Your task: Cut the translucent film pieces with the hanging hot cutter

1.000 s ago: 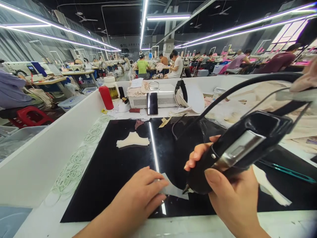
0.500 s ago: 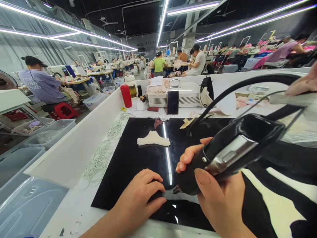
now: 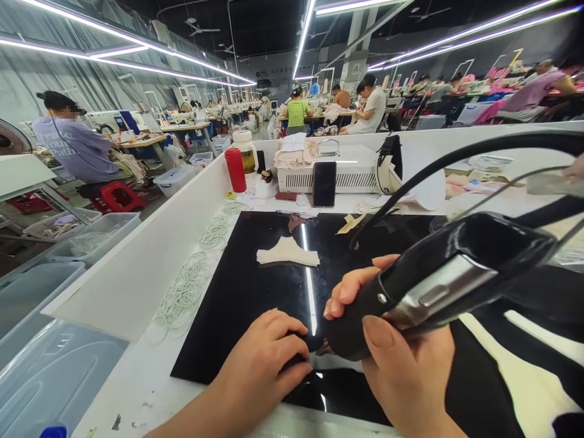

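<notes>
My right hand [image 3: 410, 365] is wrapped round a black corded hand tool [image 3: 456, 274] with a silver plate on its side. The tool slants, its rounded front end low over the glossy black board [image 3: 219, 310]. Close to that end, my left hand [image 3: 269, 353] rests low over the board, fingers curled and thumb drawn toward them. Whatever lies between those fingers is dark and cannot be made out. Farther back on the board is a pale, curved-edged fabric piece [image 3: 288, 252]. Larger pale cut pieces [image 3: 524, 371] lie on black material at the right.
Pale green cord loops [image 3: 185, 292] line the board's left side. Behind it stand a red cup [image 3: 235, 170], a phone [image 3: 324, 184] and a white vented box [image 3: 296, 180]. The tool's black cable [image 3: 438, 161] arches to the right. Part of another person's hand [image 3: 575, 170] shows there.
The view has shifted slightly. My left hand has shifted a little to the right, while my right hand keeps its hold on the tool. The other person's hand has mostly left view.
</notes>
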`<action>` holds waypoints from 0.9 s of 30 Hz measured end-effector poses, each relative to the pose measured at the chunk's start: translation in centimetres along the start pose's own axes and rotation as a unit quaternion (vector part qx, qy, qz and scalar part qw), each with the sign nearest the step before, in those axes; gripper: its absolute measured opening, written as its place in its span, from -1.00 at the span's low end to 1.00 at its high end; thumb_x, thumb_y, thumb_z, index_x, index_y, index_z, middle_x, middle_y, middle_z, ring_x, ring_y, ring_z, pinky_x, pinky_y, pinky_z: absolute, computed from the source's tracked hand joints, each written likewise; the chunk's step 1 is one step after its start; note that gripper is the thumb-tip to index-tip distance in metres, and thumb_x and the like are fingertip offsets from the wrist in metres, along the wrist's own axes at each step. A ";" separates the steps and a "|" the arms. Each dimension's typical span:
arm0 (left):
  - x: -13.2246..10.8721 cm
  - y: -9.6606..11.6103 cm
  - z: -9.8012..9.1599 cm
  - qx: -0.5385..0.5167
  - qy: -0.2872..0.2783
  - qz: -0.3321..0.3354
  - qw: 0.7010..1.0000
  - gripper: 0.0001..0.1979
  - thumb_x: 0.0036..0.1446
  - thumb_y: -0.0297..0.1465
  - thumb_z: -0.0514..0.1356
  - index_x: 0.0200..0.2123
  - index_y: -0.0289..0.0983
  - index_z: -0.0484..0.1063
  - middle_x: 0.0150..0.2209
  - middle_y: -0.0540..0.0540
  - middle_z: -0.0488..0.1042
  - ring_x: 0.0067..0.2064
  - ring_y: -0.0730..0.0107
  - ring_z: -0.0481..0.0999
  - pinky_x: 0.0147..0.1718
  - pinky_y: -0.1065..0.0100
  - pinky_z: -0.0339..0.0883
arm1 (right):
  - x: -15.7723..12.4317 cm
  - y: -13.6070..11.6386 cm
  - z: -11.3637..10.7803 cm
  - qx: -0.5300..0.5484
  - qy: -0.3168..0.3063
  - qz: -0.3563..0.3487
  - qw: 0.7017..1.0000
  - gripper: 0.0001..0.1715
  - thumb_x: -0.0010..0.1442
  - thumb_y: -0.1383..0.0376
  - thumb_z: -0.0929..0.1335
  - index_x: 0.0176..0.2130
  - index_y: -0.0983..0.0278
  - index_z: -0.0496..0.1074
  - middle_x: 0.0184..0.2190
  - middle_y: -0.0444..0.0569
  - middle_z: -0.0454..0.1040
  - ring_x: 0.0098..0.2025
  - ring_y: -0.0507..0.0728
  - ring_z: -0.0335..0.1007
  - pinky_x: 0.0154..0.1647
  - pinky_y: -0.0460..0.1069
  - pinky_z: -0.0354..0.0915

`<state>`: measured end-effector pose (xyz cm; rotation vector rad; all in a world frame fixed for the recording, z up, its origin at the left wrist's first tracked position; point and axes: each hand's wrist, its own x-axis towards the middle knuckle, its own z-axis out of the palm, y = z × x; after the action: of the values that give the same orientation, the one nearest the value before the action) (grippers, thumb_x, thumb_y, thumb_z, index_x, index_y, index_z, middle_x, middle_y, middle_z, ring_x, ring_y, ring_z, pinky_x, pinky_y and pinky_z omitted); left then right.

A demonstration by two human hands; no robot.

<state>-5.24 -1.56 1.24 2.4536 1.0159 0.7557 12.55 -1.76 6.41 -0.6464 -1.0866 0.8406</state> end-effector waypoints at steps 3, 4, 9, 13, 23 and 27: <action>-0.1 0.1 0.0 0.000 0.000 0.018 1.000 -0.96 0.30 -0.46 0.32 -0.24 -0.21 0.54 -0.03 -0.04 0.55 0.00 0.32 0.54 0.17 0.16 0.41 | -0.2 0.1 0.1 0.003 -0.004 0.013 1.000 -0.61 0.30 0.15 0.49 0.03 0.07 0.31 -0.30 -0.14 0.46 -0.39 0.10 0.43 -0.43 0.02 0.45; -0.1 0.1 0.0 0.006 -0.003 0.024 1.000 -0.97 0.33 -0.44 0.30 -0.23 -0.21 0.54 -0.02 -0.03 0.55 0.00 0.31 0.54 0.21 0.11 0.37 | -0.2 0.1 0.1 0.003 -0.005 0.014 1.000 -0.58 0.30 0.14 0.49 0.05 0.07 0.30 -0.31 -0.14 0.46 -0.39 0.10 0.43 -0.42 0.03 0.45; -0.3 0.2 -0.4 0.059 -0.027 0.039 0.997 -0.90 0.42 -0.40 0.20 -0.12 -0.18 0.54 0.01 -0.03 0.57 0.08 0.27 0.54 0.32 -0.06 0.22 | -0.2 0.2 0.2 0.009 -0.005 0.003 1.000 -0.56 0.30 0.13 0.49 0.06 0.12 0.29 -0.33 -0.14 0.46 -0.40 0.09 0.43 -0.40 0.03 0.45; -0.4 0.4 -0.6 0.087 -0.028 0.053 0.994 -0.85 0.44 -0.38 0.17 -0.05 -0.16 0.54 0.01 -0.01 0.59 0.10 0.26 0.53 0.31 -0.06 0.25 | -0.2 0.2 0.1 0.012 -0.013 0.005 1.000 -0.56 0.31 0.12 0.48 0.07 0.11 0.29 -0.33 -0.14 0.46 -0.38 0.08 0.43 -0.37 0.02 0.44; -1.3 0.2 -1.1 0.140 -0.016 0.077 0.987 -0.77 0.48 -0.34 0.10 0.05 -0.15 0.53 0.03 -0.03 0.61 0.10 0.26 0.58 0.27 -0.02 0.36 | -0.5 0.2 -0.1 0.033 -0.019 0.011 0.999 -0.57 0.31 0.15 0.48 0.08 0.09 0.31 -0.31 -0.13 0.47 -0.36 0.08 0.44 -0.36 0.01 0.47; -1.9 0.1 -1.3 0.176 0.010 0.106 0.979 -0.76 0.48 -0.31 0.11 0.05 -0.13 0.55 0.01 -0.02 0.63 0.06 0.26 0.62 0.22 0.00 0.42 | -0.6 0.3 -0.4 0.027 -0.034 0.020 0.999 -0.58 0.33 0.17 0.47 0.09 0.06 0.30 -0.29 -0.13 0.46 -0.34 0.08 0.44 -0.34 0.01 0.47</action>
<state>-7.09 -2.78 1.67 2.9003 0.9754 0.7183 12.76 -2.12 5.76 -0.5990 -1.1113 0.9286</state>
